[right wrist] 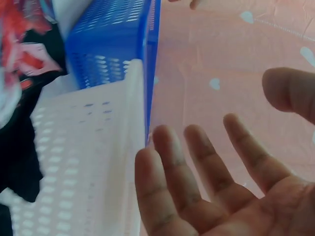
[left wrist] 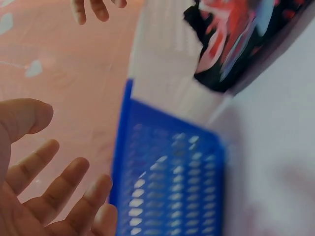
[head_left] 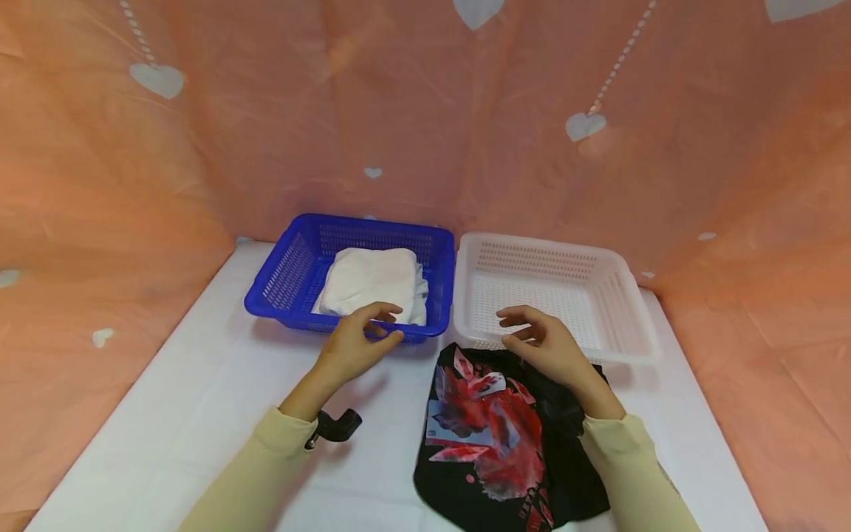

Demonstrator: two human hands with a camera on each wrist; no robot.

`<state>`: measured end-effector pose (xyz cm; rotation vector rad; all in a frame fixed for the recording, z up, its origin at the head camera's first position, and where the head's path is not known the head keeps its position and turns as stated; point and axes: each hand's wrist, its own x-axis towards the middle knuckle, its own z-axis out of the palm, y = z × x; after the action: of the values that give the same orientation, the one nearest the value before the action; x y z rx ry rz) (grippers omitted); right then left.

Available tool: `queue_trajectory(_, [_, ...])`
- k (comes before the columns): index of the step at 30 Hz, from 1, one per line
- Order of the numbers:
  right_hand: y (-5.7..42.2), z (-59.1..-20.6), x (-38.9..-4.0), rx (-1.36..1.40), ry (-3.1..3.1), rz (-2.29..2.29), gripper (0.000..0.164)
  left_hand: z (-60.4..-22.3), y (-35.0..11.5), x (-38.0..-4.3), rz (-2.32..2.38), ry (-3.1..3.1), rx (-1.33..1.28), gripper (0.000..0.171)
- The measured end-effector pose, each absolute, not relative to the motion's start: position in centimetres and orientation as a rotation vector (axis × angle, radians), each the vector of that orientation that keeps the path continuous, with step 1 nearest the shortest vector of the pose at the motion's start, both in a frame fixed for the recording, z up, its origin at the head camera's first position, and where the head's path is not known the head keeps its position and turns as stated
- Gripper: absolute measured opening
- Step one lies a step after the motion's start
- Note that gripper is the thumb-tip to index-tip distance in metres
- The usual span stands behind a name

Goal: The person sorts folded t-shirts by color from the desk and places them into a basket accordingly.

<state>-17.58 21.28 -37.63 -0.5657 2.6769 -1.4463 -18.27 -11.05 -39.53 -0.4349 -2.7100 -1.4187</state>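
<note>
My left hand (head_left: 355, 345) hovers by the front rim of the blue basket (head_left: 272, 314), its fingers loosely bent with nothing between them. Inside that basket lies folded white cloth (head_left: 375, 277), with a pale bluish piece beneath. Over the near side of the white basket (head_left: 625, 295), my right hand (head_left: 541, 343) is raised, fingers relaxed and holding nothing. Below it a black garment with a red floral print (head_left: 492, 436) is spread on the table, and the right forearm overlaps its edge. Both wrist views show spread, bare fingers; the left wrist view is blurred around the garment.
The two baskets stand side by side at the back of the white-covered table (head_left: 199, 391). Behind them hangs a peach curtain (head_left: 412, 111) with white hearts, which also closes both sides. A black wrist mount (head_left: 339, 426) juts out from the left sleeve.
</note>
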Motion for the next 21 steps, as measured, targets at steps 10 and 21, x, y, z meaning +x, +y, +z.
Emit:
queue_trajectory(10, [23.5,-39.2,-13.5,-0.451,2.584,-1.121,0.047,-42.9,-9.1,-16.3,-1.561,-2.863,-0.460,0.041])
queue_trajectory(21, [23.8,-42.6,-10.5,-0.304,2.598,-1.022,0.053,-46.4,-7.9,-14.7,-1.669,-3.036,-0.609,0.048])
